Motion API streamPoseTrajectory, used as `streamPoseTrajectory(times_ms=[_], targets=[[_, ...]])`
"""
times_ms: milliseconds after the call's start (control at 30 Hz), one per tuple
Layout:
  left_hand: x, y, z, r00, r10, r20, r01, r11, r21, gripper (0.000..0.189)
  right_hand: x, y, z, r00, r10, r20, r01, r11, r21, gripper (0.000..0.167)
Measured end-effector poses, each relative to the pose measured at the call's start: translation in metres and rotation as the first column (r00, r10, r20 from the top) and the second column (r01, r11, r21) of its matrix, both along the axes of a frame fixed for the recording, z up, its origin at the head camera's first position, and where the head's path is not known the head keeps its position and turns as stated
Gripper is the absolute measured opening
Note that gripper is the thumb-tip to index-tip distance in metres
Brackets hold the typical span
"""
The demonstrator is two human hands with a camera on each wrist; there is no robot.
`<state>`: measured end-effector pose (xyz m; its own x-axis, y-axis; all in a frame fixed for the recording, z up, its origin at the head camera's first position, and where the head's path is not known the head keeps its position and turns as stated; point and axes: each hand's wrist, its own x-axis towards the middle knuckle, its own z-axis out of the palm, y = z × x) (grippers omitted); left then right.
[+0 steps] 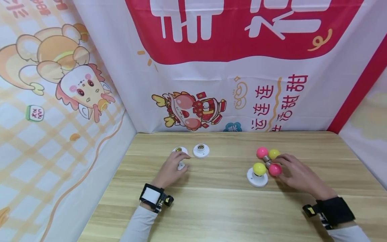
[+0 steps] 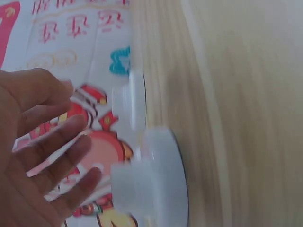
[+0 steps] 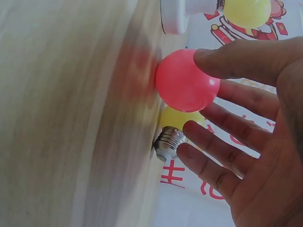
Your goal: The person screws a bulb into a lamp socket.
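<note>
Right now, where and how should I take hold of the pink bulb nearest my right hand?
Probably best by the round globe of the pink bulb, thumb and fingers opposed, coming from the right: its screw base points away and leftward, and the yellow bulb in the white socket stands close on its left.

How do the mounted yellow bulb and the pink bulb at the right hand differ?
The yellow bulb stands upright in a white holder; the pink bulb is tipped over, in no holder. The pink bulb's metal base shows plainly; the yellow bulb's is mostly hidden. Both have round globes.
</note>
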<state>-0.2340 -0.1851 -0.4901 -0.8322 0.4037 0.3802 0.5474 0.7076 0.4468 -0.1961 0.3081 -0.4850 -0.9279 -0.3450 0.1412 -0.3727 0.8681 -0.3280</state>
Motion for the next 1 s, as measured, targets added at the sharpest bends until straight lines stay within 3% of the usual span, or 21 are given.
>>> streamPoseTrajectory(times_ms=[167, 433, 700, 1000], targets=[[-0.006, -0.018, -0.004, 0.989, 0.083, 0.125, -0.077, 0.996, -0.052, 0.041, -0.003, 0.001, -0.003, 1.0, 0.016, -0.014, -0.016, 1.0, -0.009, 0.049], [-0.008, -0.032, -0.01, 0.947, 0.16, 0.28, -0.129, 0.984, -0.126, 0.054, -0.003, 0.001, -0.006, 0.999, 0.043, 0.0, -0.043, 0.999, -0.029, 0.049], [-0.006, -0.033, -0.014, 0.93, 0.202, 0.306, -0.164, 0.976, -0.145, 0.049, -0.001, 0.0, -0.008, 0.999, 0.048, 0.003, -0.048, 0.997, -0.057, 0.044], [-0.003, -0.034, -0.016, 0.912, 0.237, 0.334, -0.195, 0.969, -0.153, 0.076, -0.001, 0.001, -0.011, 0.999, 0.02, 0.034, -0.017, 0.997, -0.08, 0.048]])
